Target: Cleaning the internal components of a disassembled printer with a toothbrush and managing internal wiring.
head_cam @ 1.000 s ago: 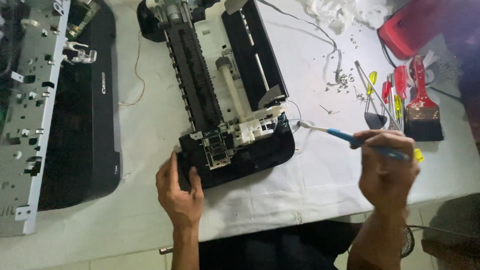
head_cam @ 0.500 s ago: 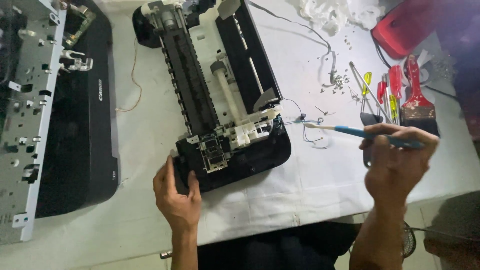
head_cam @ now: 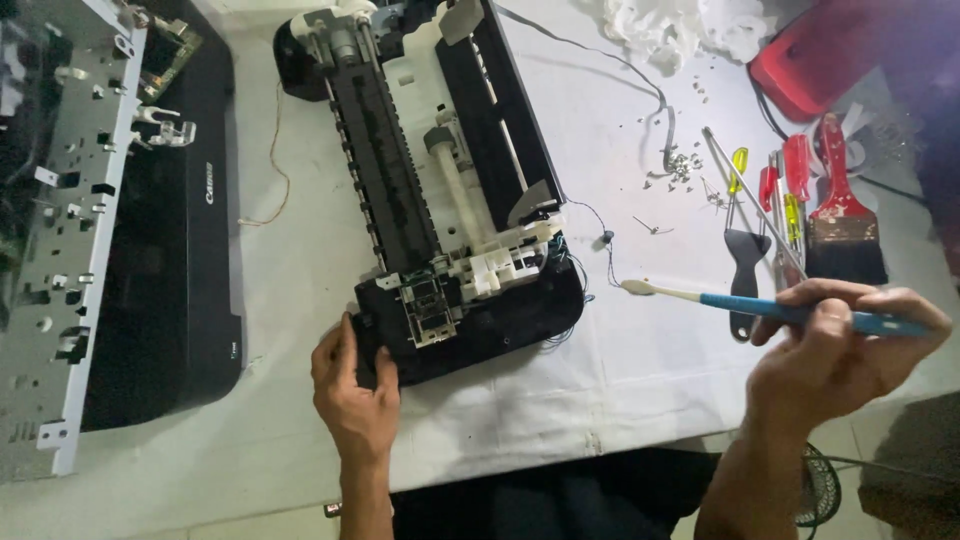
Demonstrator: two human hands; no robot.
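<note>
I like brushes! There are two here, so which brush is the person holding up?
The small blue-handled brush, like a toothbrush, in the right hand. The other, a wide paintbrush with a red handle and dark bristles, lies untouched on the table among the screwdrivers.

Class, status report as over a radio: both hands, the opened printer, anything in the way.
Left hand gripping near corner of opened printer. Right hand holding blue toothbrush, head clear of printer. Loose wires beside printer; screws scattered on cloth.
</note>
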